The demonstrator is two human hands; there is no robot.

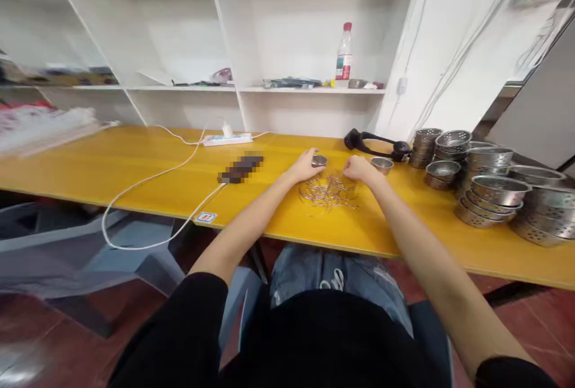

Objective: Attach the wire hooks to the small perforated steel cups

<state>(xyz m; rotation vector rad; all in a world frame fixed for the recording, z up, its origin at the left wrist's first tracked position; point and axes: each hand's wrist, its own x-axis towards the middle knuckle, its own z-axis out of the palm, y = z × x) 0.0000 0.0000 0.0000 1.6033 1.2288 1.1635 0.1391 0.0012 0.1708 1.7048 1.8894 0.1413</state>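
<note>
My left hand [307, 166] curls round the side of a small round metal cup [319, 161] that stands on the yellow table. A tangle of thin coppery wires [327, 191] lies just in front of the cup, between my forearms. Over the wires' right side, my right hand [357, 168] has its fingers pinched together. Whatever is between those fingertips is too small to make out. A second small metal cup [381, 164], with holes in its side, sits just right of my right hand.
Stacks of perforated metal cups [494, 196] crowd the table's right end. Behind my right hand lies a black headband-like device [377, 144]. Further left are a dark blurred object [241, 169], a white cable [148, 181] and a power strip [228, 139]. Shelves [309, 91] rise behind.
</note>
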